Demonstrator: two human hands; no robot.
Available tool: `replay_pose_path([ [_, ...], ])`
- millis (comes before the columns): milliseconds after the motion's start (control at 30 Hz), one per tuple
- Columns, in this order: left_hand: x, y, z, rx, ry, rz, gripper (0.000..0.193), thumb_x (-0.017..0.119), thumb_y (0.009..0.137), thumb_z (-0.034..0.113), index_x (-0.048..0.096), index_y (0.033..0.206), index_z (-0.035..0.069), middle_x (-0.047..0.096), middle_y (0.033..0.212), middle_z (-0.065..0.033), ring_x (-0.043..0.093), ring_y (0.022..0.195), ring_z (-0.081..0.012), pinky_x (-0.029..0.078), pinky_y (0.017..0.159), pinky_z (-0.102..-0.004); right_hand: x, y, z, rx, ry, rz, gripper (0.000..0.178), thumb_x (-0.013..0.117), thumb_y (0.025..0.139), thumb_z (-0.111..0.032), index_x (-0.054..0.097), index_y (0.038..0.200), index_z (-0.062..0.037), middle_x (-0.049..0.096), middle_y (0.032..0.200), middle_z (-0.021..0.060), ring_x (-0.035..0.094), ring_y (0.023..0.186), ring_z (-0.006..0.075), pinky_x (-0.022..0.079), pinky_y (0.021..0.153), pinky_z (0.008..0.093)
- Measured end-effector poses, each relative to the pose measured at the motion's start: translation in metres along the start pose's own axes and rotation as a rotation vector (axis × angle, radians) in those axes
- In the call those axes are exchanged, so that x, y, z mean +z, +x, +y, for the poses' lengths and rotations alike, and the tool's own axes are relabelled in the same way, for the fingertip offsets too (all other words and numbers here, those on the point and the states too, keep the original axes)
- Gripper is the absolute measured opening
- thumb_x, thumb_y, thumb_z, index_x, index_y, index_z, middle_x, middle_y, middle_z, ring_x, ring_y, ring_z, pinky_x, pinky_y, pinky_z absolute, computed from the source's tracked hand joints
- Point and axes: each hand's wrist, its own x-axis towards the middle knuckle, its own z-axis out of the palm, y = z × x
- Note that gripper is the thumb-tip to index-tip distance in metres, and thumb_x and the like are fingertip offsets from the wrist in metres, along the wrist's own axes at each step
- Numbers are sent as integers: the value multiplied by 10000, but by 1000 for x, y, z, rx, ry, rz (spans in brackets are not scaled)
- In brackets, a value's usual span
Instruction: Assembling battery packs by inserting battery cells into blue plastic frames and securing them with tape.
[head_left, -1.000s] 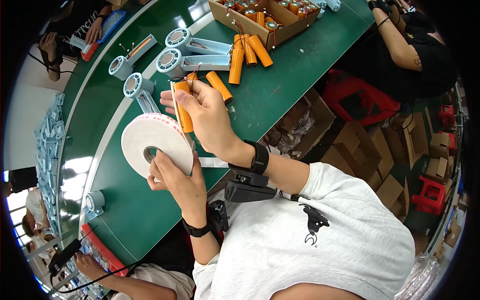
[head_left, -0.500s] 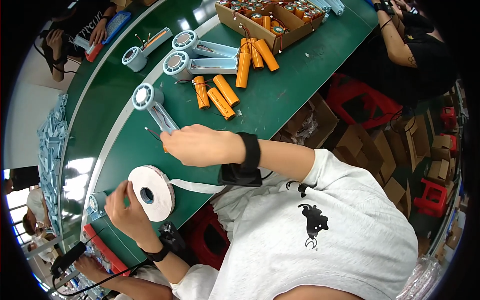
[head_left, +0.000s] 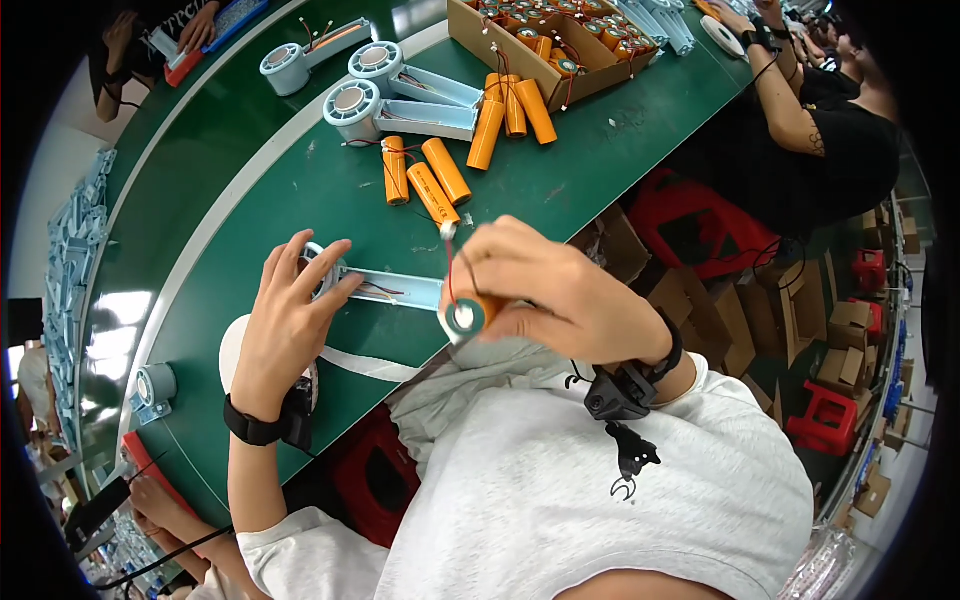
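My left hand (head_left: pixel 290 325) has its fingers around the round head of a light-blue handheld fan housing (head_left: pixel 415 290). The housing's open handle points right, with thin wires lying in its trough. In my right hand (head_left: pixel 560 285) is an orange cylindrical battery (head_left: pixel 487 310), its round end facing the head camera, beside the handle's far end. A red and a dark wire rise from the battery to a small white connector (head_left: pixel 448 230). Partly hidden under my left hand and wrist is a roll of white tape (head_left: pixel 232 350); a loose strip (head_left: pixel 370 366) of it runs right.
Several orange batteries (head_left: pixel 430 190) lie farther back, near more blue fan housings (head_left: pixel 430 118). A cardboard box (head_left: pixel 560 75) of batteries stands behind them. A small blue fan part (head_left: pixel 153 385) sits at the left. Co-workers' arms (head_left: pixel 785 95) show at the table's edges.
My left hand has moved from beside the tape roll onto the fan head. The housing has come nearer and turned, handle rightward. My right hand has shifted right, now showing the battery it holds.
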Motion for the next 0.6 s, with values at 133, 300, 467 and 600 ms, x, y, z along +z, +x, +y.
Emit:
replay_pose_path([
  [133, 3, 10, 15, -62, 134, -34, 182, 629, 739, 62, 583, 915, 59, 514, 1169, -78, 402, 1172, -314, 320, 969, -456, 15, 15, 20, -26, 83, 187, 289, 665, 687, 51, 578, 962, 31, 574, 1022, 127, 556, 835, 239, 470, 739, 296],
  [300, -1, 10, 9, -78, -148, 86, 127, 605, 759, 42, 522, 854, 37, 537, 1116, -85, 434, 1132, -301, 329, 953, -421, 39, 27, 35, 58, 352, 263, 309, 678, 676, 47, 583, 968, 8, 573, 948, 114, 557, 817, 227, 464, 702, 303],
  [467, 1, 6, 3, -210, -474, 143, 120, 569, 771, -12, 477, 834, 31, 571, 1049, -75, 467, 1077, -285, 355, 920, -369, 41, 33, 43, -59, -54, 86, 304, 658, 708, 21, 555, 991, -15, 582, 940, 108, 554, 835, 254, 447, 725, 337],
  [600, 8, 2, 1, -245, -531, 219, 121, 546, 773, -45, 457, 811, 28, 587, 1010, -71, 485, 1029, -280, 377, 887, -348, 41, 51, 47, -14, -176, -88, 286, 638, 740, -10, 543, 1010, -23, 575, 918, 103, 545, 841, 279, 431, 741, 358],
])
